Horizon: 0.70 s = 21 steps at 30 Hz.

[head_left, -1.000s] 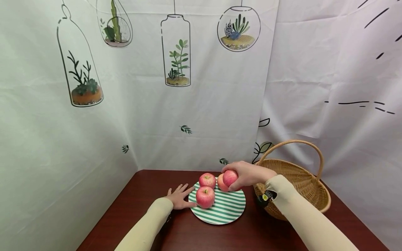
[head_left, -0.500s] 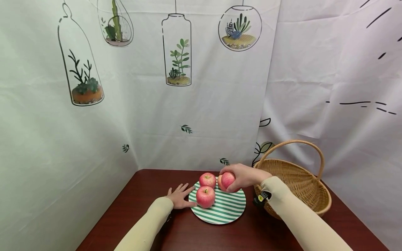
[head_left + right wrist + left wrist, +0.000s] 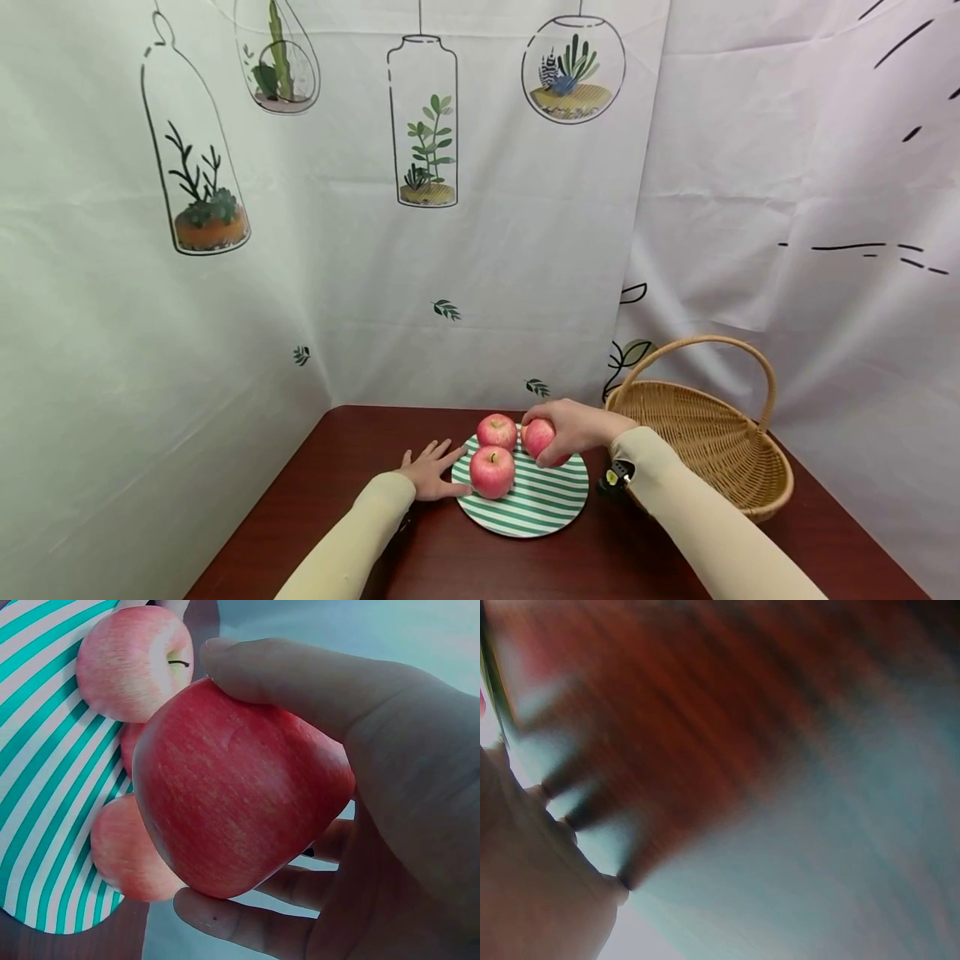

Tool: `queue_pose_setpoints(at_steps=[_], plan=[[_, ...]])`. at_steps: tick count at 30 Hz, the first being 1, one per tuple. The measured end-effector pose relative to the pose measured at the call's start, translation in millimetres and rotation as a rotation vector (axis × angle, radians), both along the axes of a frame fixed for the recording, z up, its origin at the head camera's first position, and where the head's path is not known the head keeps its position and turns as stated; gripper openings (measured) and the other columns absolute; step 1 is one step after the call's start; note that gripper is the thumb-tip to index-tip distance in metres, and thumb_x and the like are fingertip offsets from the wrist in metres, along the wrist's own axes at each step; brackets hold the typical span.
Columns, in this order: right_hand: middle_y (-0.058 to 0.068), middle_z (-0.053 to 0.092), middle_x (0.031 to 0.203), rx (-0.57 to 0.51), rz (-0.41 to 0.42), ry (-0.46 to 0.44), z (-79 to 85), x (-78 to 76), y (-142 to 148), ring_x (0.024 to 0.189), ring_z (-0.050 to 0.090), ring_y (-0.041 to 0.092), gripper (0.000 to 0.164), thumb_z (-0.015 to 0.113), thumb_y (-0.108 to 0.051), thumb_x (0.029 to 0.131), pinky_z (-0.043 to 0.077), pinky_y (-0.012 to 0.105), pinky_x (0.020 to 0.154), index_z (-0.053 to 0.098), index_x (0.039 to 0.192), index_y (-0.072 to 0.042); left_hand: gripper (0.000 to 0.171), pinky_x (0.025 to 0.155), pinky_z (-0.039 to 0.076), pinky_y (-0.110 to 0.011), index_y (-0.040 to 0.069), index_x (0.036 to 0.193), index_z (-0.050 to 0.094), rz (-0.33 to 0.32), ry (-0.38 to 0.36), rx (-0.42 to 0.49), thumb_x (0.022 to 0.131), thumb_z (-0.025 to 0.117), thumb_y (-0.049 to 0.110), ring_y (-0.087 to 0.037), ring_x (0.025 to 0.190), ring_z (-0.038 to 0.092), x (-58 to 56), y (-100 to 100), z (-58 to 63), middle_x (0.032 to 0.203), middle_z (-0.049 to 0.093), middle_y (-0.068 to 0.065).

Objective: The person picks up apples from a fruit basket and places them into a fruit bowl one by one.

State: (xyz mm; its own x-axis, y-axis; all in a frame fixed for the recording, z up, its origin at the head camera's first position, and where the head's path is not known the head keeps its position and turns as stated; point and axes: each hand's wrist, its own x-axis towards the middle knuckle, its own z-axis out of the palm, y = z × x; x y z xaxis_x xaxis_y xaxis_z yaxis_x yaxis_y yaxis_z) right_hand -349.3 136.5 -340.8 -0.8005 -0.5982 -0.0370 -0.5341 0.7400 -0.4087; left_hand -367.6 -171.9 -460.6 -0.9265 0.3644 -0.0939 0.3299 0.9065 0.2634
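My right hand [image 3: 576, 427] grips a red apple [image 3: 244, 791] between thumb and fingers, low over the right back part of a round green-and-white striped plate [image 3: 536, 508]. Two more apples sit on the plate's left side: a front apple [image 3: 492, 472] with its stem up and a back apple [image 3: 497, 432]. Another, paler apple [image 3: 135, 851] shows beside the held one in the right wrist view; in the head view it is mostly hidden behind it. My left hand [image 3: 427, 473] lies with fingers spread at the plate's left rim, thumb and fingertip touching the edge.
A wicker basket [image 3: 697, 425] with a tall arched handle stands right of the plate, partly behind my right forearm. The dark red-brown table [image 3: 465, 567] meets a white printed cloth [image 3: 480, 350] at the back and sides.
My right hand has moved a little left and down with the apple, away from the basket, covering more of the paler apple. The left hand has stayed in place.
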Motion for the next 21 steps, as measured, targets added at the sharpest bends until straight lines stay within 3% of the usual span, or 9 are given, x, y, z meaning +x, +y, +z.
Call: queue_pose_setpoints(at_steps=[14, 21], plan=[[-0.002, 0.065, 0.109, 0.018, -0.047, 0.032, -16.9, -6.9, -6.5, 0.091, 0.061, 0.012, 0.068, 0.091, -0.026, 0.069, 0.055, 0.033, 0.076, 0.063, 0.129, -0.013, 0.088, 0.115, 0.009, -0.072, 0.027, 0.158, 0.035, -0.016, -0.001, 0.028, 0.087, 0.061, 0.070, -0.037, 0.155, 0.017, 1.1, -1.0, 0.1, 0.167, 0.024, -0.009], [-0.005, 0.064, 0.107, 0.034, -0.080, 0.035, -23.3, -6.1, -8.7, 0.090, 0.060, 0.010, 0.056, 0.092, -0.028, 0.068, 0.054, 0.033, 0.079, 0.063, 0.116, -0.021, 0.089, 0.115, 0.009, -0.072, 0.029, 0.159, 0.034, -0.021, -0.001, 0.024, 0.086, 0.059, 0.073, -0.037, 0.155, 0.017, -4.7, -3.4, -4.9, 0.167, 0.023, -0.009]])
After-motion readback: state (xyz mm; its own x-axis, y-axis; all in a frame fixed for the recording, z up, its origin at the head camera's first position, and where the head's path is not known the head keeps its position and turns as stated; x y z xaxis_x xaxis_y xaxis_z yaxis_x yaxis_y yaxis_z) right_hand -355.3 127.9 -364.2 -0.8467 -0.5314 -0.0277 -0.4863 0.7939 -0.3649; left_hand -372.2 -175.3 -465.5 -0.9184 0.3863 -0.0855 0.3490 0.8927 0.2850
